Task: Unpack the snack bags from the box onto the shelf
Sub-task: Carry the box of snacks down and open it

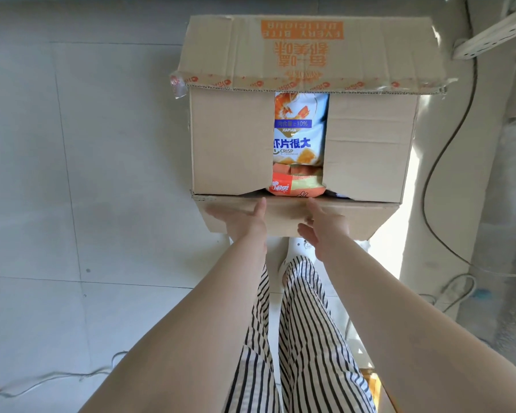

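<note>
a: both hands are at the near flap of the box (pixel 230 144). the left hand (pixel 245 225) lies flat on it with fingers straight and released, holding nothing. the right hand (pixel 325 231) is just beside it, its fingers loosely spread over the same flap, also grasping nothing.

b: and the snack bags?

a: in the box. a blue-and-white shrimp crisp bag (pixel 300 129) shows through the gap between the two inner flaps, and an orange bag (pixel 292 187) pokes out at the near edge.

b: what could go wrong?

a: the inner flaps lie mostly closed, so i judge that pulling a bag through that narrow gap could snag or crush it. the orange bag could also slide out over the near edge if the flap drops.

b: surroundings?

a: pale tiled floor (pixel 72 174) on the left, striped trousers (pixel 298 338) below, cables (pixel 447 144) along the right. no shelf in view.
</note>
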`<state>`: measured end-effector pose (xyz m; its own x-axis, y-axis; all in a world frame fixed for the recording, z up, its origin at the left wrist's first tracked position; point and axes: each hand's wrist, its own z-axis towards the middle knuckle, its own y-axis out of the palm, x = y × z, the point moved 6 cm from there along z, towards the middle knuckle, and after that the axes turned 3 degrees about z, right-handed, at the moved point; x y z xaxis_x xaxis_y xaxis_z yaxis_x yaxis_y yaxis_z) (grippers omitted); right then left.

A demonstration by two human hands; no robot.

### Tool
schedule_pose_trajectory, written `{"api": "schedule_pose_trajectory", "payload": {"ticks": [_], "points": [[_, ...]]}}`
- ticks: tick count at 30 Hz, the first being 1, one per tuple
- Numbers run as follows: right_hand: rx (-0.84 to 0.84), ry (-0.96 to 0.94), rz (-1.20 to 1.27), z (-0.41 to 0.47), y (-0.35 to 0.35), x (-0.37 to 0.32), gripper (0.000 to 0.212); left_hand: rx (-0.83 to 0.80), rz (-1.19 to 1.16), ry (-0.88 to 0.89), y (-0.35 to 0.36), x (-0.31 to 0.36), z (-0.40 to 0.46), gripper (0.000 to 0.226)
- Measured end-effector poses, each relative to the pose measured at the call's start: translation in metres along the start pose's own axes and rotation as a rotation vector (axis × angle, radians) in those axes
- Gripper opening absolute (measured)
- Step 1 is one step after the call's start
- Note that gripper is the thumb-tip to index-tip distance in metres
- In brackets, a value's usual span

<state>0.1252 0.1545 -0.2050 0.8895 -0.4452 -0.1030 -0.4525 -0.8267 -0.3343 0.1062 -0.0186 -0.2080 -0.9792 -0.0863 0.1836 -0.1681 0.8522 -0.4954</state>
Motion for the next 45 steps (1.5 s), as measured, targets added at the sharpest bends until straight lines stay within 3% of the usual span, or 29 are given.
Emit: {"api": "schedule_pose_trajectory", "payload": {"ticks": [2, 4, 6, 9, 10, 12, 14, 16, 17, 20, 23, 30, 39, 45], "points": [[-0.064, 0.032, -0.035, -0.006, 0.015, 0.001, 0.036, 0.046, 0.033, 0.067, -0.006, 0.01, 0.005, 0.114], [-0.032, 0.012, -0.013, -0.011, 0.02, -0.002, 0.037, 0.075, 0.059, 0.122, -0.013, 0.021, 0.007, 0.113], [0.178, -0.089, -0.01, -0.008, 0.002, -0.011, 0.053, 0.079, -0.012, 0.1, -0.018, 0.029, 0.008, 0.115], [0.49, -0.398, -0.035, -0.017, -0.039, -0.046, 0.06, 0.094, 0.05, 0.071, -0.027, 0.046, 0.011, 0.127], [0.584, -0.431, -0.11, -0.02, -0.05, -0.057, 0.068, 0.098, 0.071, 0.056, -0.028, 0.05, 0.017, 0.133], [0.695, -0.308, -0.202, -0.012, -0.066, -0.071, 0.092, 0.102, 0.065, -0.01, -0.025, 0.053, 0.023, 0.151], [0.577, -0.039, -0.033, 0.006, -0.059, -0.057, 0.115, 0.1, -0.065, -0.092, -0.016, 0.044, 0.034, 0.165], [0.351, 0.071, 0.162, 0.019, -0.035, -0.038, 0.113, 0.045, -0.087, -0.129, 0.002, 0.031, 0.038, 0.16], [0.212, 0.086, 0.23, 0.023, -0.018, -0.028, 0.103, -0.055, -0.097, -0.123, 0.012, 0.03, 0.028, 0.149], [-0.041, 0.052, 0.299, 0.022, 0.022, -0.009, 0.07, -0.245, -0.275, -0.186, 0.043, 0.016, 0.005, 0.083], [-0.066, 0.025, 0.229, 0.023, 0.024, 0.005, 0.034, -0.342, -0.272, -0.211, 0.054, 0.003, -0.002, 0.056], [-0.118, -0.079, 0.184, 0.018, 0.021, 0.004, 0.019, -0.357, -0.313, -0.141, 0.054, 0.0, 0.004, 0.024], [-0.115, -0.025, 0.406, 0.008, 0.024, 0.021, 0.012, -0.307, -0.331, -0.134, 0.047, -0.02, 0.007, 0.027], [-0.113, -0.006, 0.286, 0.005, -0.001, 0.056, 0.011, -0.314, -0.407, -0.172, 0.043, -0.066, 0.004, 0.035]]}}
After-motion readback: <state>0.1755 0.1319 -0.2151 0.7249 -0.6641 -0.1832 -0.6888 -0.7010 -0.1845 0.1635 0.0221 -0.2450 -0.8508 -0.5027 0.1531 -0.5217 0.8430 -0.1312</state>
